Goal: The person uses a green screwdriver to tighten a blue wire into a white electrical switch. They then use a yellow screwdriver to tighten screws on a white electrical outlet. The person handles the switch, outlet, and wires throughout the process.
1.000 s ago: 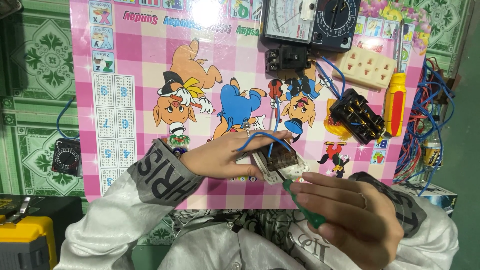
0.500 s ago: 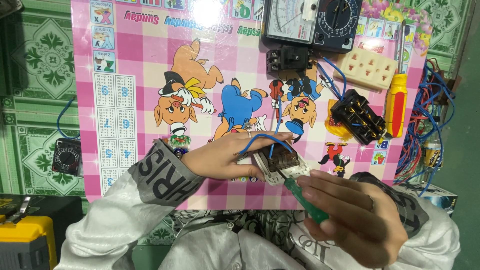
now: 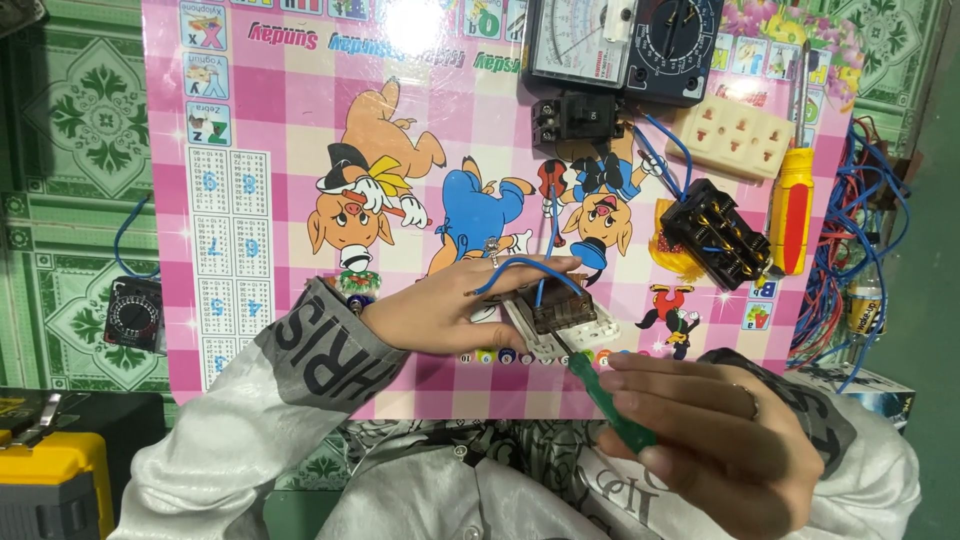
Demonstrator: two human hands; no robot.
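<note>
The white switch module (image 3: 560, 322) is held flat on the pink surface (image 3: 300, 380) by the left hand (image 3: 455, 305), fingers pressed together. The green screwdriver (image 3: 605, 400), pinched by the right hand (image 3: 715, 440), is slanted up-left, its tip touching the module's near edge.

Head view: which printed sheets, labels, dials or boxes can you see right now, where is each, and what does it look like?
Cartoon mat: under the work, pink checked, animal figures and number grids.
Meter: top centre, black, white dial face.
Bottle label: right edge among blue wires, pale band.
Box: lower right, partly hidden, white and dark.
Round dial: left on the floor, black.
Case: bottom left, yellow and black.
</note>
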